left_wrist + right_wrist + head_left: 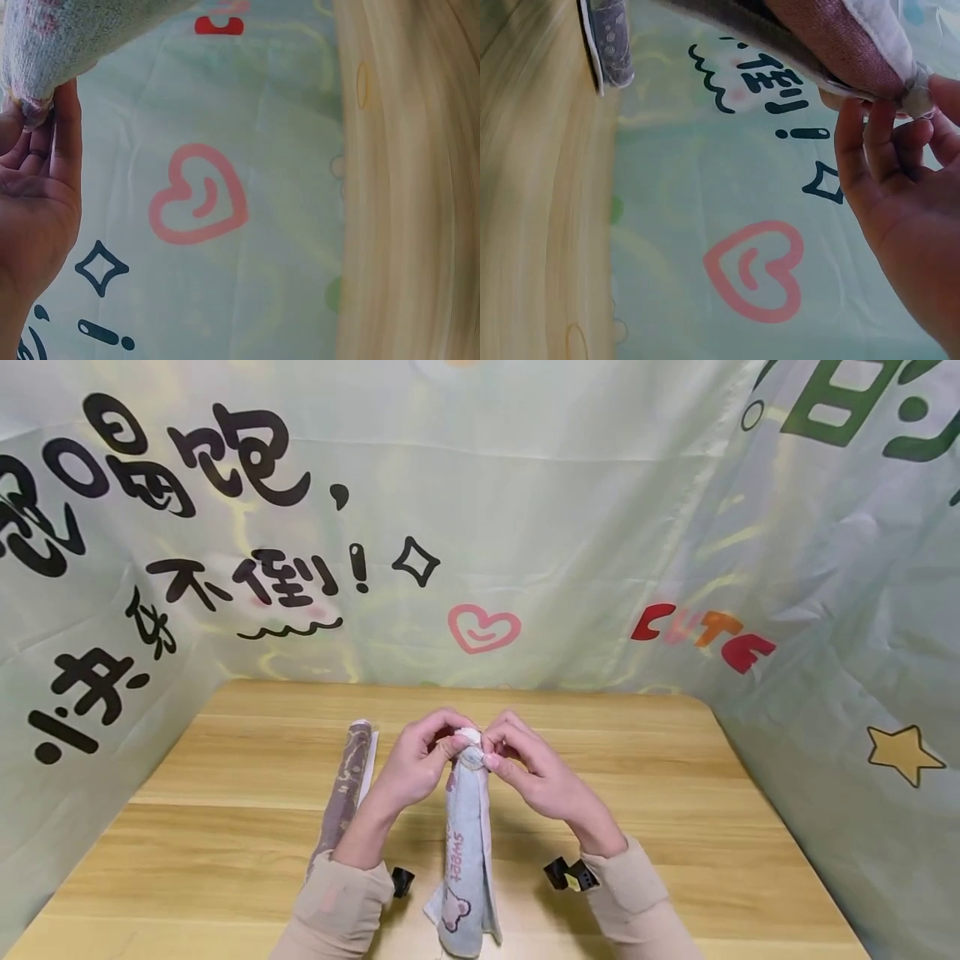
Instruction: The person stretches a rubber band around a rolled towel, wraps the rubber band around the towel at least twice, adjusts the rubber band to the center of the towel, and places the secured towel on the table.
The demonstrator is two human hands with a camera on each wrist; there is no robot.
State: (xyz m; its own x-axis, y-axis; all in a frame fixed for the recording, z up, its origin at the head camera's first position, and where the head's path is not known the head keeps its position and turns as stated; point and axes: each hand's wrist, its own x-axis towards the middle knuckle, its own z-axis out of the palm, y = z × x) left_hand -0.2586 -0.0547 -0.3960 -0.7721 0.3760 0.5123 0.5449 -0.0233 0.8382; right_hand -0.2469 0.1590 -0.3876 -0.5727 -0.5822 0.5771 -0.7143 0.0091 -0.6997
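Pinching, both hands: left hand (414,762), thumb and fingers pressed together on the top end of one pale-blue cloth (467,806); right hand (536,772), thumb and fingertips nipping the same end from its other side. Cloth: folded long and narrow, held above the middle of the table (637,752), its body running down from the hands toward the near edge; "sweet" lettering (457,858) and an animal figure (455,910) toward the lower end; layers parted along the right side; rosy inner layer (847,45) visible from the right wrist. Whether the lower end touches the table is hard to tell. Second item: brown patterned roll (345,793), white edging, lying between the cloth and the table's left edge, one end toward the far edge, the other reaching the left sleeve (337,893). Small black device (402,882) beside the left cuff; further black pieces (557,872) beside the right cuff. Backing: pale-green printed curtain (570,527) beyond the far edge and along both sides, with dark characters (283,578), pink heart (452,628), "CUTE" wording (716,628), yellow star (905,756).
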